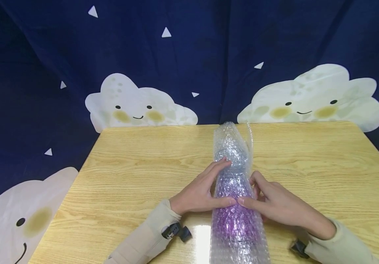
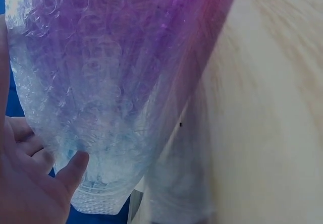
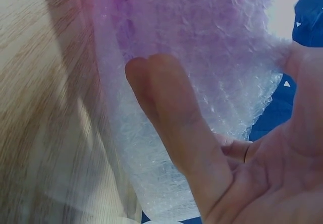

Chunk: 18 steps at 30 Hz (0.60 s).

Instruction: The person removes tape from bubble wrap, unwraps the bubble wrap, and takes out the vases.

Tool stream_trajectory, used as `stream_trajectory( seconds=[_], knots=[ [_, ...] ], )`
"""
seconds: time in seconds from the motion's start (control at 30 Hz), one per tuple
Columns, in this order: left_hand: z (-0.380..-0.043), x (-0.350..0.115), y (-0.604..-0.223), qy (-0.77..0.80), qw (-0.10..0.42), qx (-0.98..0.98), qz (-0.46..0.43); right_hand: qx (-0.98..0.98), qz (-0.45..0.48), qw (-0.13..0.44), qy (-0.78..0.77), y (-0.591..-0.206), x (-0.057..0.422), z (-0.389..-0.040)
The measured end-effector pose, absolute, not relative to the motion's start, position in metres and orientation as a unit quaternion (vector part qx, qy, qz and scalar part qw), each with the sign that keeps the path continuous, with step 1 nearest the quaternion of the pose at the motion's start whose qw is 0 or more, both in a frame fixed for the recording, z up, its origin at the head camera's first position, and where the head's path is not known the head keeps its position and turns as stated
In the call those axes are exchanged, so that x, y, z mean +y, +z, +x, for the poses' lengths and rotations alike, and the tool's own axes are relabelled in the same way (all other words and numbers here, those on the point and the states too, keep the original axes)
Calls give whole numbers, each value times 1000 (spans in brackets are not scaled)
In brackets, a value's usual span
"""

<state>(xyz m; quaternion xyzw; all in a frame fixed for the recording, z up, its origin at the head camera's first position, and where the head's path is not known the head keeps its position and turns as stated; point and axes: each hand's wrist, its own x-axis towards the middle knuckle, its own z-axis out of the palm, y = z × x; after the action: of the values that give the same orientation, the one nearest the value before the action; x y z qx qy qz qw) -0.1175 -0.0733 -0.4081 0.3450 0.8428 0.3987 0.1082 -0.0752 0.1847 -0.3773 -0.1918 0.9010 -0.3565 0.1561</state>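
A long bundle in clear bubble wrap [image 1: 237, 223], purple at the near part and pale blue farther off, lies lengthwise on the wooden table [image 1: 143, 161]. What is inside is blurred by the wrap. My left hand [image 1: 202, 187] rests on its left side, thumb stretched across the top and fingers spread towards the blue part; one fingertip [image 2: 81, 159] touches the wrap in the left wrist view. From the right, my right hand [image 1: 275, 200] grips the bundle, thumb on top and fingers [image 3: 171, 90] against its side. Both thumb tips nearly meet over the purple part.
A loose strip of wrap [image 1: 250, 137] stands up along the bundle's right edge, near the table's far edge. Behind the table hangs a dark blue curtain [image 1: 183, 55] with printed smiling clouds and white triangles. Each sleeve [image 1: 143, 234] has a dark device at the wrist.
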Motion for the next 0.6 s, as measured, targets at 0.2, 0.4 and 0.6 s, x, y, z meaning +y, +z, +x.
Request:
stream_trajectory(
  seconds=[0.2,0.4,0.6],
  knots=[
    [-118,-74,-408,396,103,845,345,898,-185,172,-360,-377,184,-75],
    [-119,-76,-408,394,90,845,350,897,-172,187,-362,-374,184,-75],
    [-118,-76,-406,404,83,849,330,902,-161,189,-354,-373,183,-75]
  ],
)
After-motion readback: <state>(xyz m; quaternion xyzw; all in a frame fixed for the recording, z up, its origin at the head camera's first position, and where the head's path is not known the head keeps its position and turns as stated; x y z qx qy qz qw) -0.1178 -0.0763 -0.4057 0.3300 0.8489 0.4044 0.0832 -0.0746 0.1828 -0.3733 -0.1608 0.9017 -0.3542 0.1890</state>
